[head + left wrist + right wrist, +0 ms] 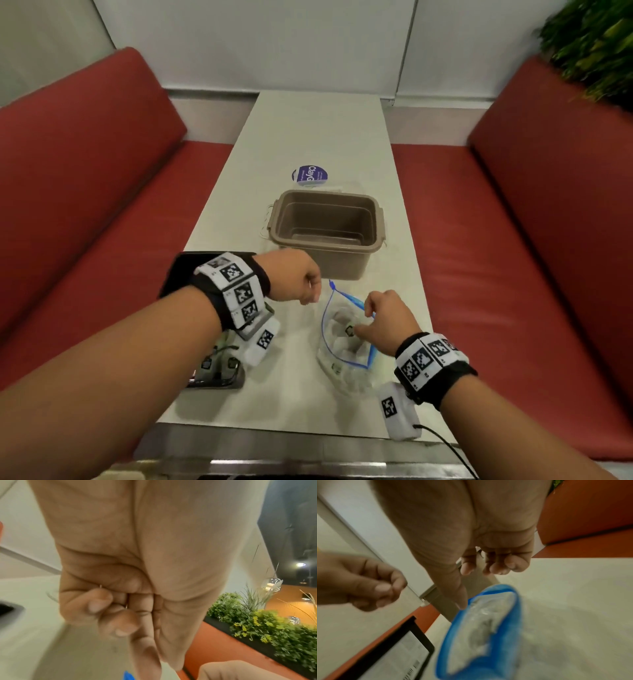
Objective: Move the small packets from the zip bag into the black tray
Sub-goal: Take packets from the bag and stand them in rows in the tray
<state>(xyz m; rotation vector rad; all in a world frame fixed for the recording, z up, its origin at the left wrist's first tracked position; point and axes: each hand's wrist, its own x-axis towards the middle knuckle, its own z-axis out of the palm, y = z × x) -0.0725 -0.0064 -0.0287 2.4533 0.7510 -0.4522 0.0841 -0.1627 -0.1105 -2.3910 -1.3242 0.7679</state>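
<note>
A clear zip bag (346, 363) with a blue zip rim stands open on the white table, with small white packets (343, 341) inside. My right hand (380, 318) pinches the bag's right rim, and its thumb reaches into the mouth. In the right wrist view the thumb tip lies at the blue rim of the zip bag (513, 615). My left hand (301, 282) hovers just left of the bag's top corner with its fingers (102, 604) curled, and I see nothing in it. The black tray (178, 270) lies under my left forearm with several packets (219, 363) in it.
A brown plastic tub (373, 253) stands empty just behind the hands. A clear bag with a purple label (310, 174) lies behind the tub. Red bench seats (85, 205) flank the narrow table (308, 130). Green plants (596, 44) stand at the far right.
</note>
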